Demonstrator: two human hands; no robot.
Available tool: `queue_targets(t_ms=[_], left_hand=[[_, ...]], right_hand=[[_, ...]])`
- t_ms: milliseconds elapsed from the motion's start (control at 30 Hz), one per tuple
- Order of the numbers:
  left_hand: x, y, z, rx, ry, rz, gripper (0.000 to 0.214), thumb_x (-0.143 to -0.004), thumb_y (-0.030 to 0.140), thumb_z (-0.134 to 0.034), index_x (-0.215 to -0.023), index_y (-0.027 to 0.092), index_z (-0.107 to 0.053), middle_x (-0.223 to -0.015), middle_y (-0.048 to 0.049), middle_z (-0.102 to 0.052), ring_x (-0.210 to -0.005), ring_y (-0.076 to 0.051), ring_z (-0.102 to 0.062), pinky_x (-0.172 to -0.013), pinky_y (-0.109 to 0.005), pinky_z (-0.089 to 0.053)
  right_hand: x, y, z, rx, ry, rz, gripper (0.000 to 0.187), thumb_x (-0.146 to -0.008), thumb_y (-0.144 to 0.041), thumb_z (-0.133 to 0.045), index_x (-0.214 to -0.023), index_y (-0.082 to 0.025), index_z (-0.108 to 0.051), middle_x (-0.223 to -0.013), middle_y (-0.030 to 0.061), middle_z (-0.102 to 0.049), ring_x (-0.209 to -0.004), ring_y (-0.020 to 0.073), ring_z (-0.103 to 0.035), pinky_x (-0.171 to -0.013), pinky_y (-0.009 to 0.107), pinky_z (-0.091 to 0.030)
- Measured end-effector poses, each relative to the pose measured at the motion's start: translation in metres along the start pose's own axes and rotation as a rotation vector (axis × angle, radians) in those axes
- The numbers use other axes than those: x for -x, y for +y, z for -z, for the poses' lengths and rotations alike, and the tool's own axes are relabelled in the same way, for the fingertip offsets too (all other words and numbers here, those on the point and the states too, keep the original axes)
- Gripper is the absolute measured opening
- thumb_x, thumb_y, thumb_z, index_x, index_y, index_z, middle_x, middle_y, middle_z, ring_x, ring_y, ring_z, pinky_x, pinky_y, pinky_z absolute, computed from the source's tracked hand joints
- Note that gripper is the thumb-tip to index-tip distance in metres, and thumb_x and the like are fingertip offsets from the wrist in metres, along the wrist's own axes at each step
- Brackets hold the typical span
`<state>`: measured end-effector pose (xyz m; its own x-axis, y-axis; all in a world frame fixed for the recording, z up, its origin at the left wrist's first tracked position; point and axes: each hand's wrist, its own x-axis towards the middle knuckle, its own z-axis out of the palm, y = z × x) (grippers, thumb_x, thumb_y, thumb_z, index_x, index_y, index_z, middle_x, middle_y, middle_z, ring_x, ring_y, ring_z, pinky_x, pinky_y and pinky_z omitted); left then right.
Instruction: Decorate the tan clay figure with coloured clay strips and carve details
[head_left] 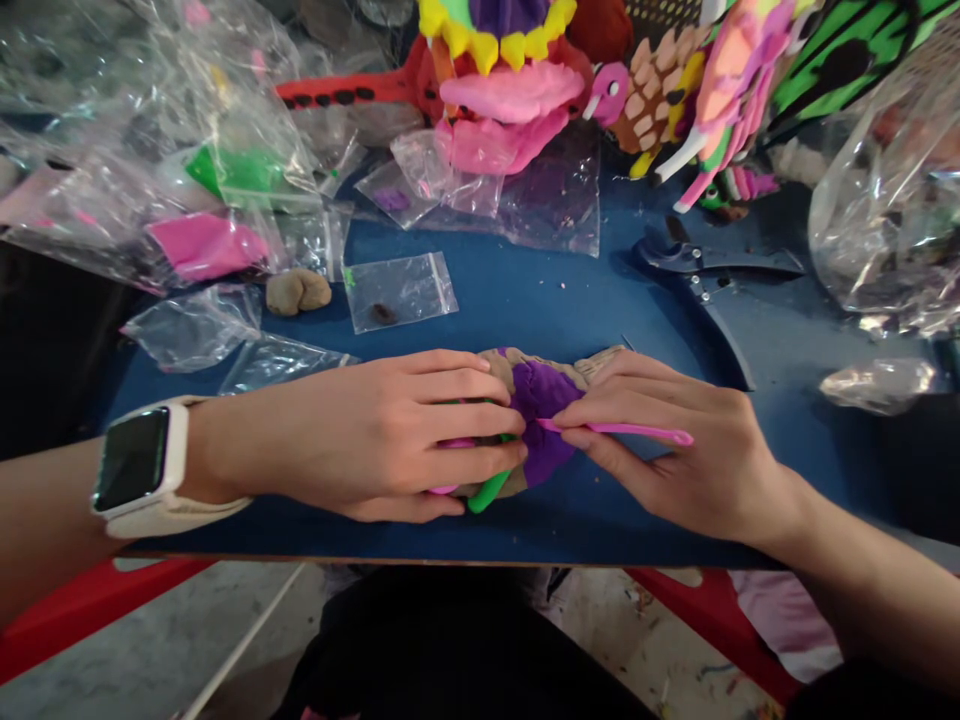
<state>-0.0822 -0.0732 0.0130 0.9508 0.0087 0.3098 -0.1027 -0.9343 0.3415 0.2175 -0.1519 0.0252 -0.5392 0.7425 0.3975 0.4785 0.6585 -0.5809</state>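
A lump of clay (541, 398) in purple, tan, pink and green lies near the front edge of a blue board (540, 300). My left hand (375, 435), with a white smartwatch (142, 462) on the wrist, lies over the lump's left side, fingers closed round it. My right hand (675, 445) pinches a thin pink modelling tool (630, 431), whose tip touches the purple patch.
Clear plastic bags (172, 150) of coloured clay crowd the back left. A small zip bag (399, 290) and a tan clay blob (298, 291) lie behind my hands. Bright clay figures (517, 90) stand at the back. Dark scissors (705, 275) lie right, another bag (892, 190) beyond.
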Motion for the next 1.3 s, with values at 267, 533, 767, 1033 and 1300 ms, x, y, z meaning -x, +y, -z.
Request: queue_targets(t_ms=[267, 533, 767, 1033, 1300], left_hand=[[0.0, -0.001, -0.002, 0.073, -0.026, 0.038, 0.036, -0.108, 0.027, -0.072, -0.144, 0.026, -0.08, -0.146, -0.0106, -0.081, -0.146, -0.031, -0.071, -0.136, -0.051, -0.051], [0.001, -0.001, -0.002, 0.1, 0.022, 0.052, 0.038, -0.105, 0.027, -0.077, -0.143, 0.027, -0.081, -0.144, -0.0104, -0.082, -0.143, -0.03, -0.072, -0.134, -0.048, -0.053], [0.0, -0.001, -0.002, 0.096, 0.024, 0.04, 0.038, -0.105, 0.026, -0.076, -0.143, 0.026, -0.081, -0.143, -0.011, -0.082, -0.142, -0.03, -0.073, -0.133, -0.048, -0.054], [-0.003, 0.007, -0.004, 0.052, 0.053, 0.068, 0.041, -0.1, 0.026, -0.081, -0.141, 0.027, -0.081, -0.14, -0.0097, -0.082, -0.139, -0.03, -0.073, -0.133, -0.047, -0.053], [-0.008, 0.025, -0.013, -0.146, -0.021, 0.097, 0.043, -0.105, 0.041, -0.067, -0.143, 0.023, -0.077, -0.143, -0.0122, -0.079, -0.141, -0.035, -0.069, -0.141, -0.057, -0.04]], right_hand=[[0.001, -0.007, 0.004, -0.012, -0.029, -0.008, 0.023, -0.103, -0.006, -0.072, -0.109, -0.026, -0.08, -0.091, 0.0016, -0.087, -0.077, 0.0209, -0.081, -0.083, 0.04, -0.07], [0.001, -0.013, 0.008, -0.162, -0.081, -0.175, 0.019, -0.102, -0.011, -0.076, -0.107, -0.028, -0.081, -0.091, 0.0004, -0.087, -0.077, 0.0198, -0.081, -0.07, 0.033, -0.066], [-0.001, -0.013, 0.008, -0.256, -0.094, -0.229, 0.016, -0.101, -0.009, -0.076, -0.101, -0.025, -0.081, -0.087, 0.001, -0.085, -0.072, 0.018, -0.078, -0.065, 0.031, -0.062], [-0.001, -0.011, 0.009, -0.184, -0.008, -0.192, 0.019, -0.101, -0.011, -0.076, -0.098, -0.028, -0.083, -0.083, 0.0007, -0.084, -0.069, 0.0198, -0.077, -0.064, 0.035, -0.063], [-0.003, -0.004, 0.008, -0.167, 0.126, -0.146, 0.02, -0.104, -0.015, -0.075, -0.099, -0.03, -0.087, -0.08, 0.0031, -0.083, -0.07, 0.0234, -0.078, -0.069, 0.043, -0.069]])
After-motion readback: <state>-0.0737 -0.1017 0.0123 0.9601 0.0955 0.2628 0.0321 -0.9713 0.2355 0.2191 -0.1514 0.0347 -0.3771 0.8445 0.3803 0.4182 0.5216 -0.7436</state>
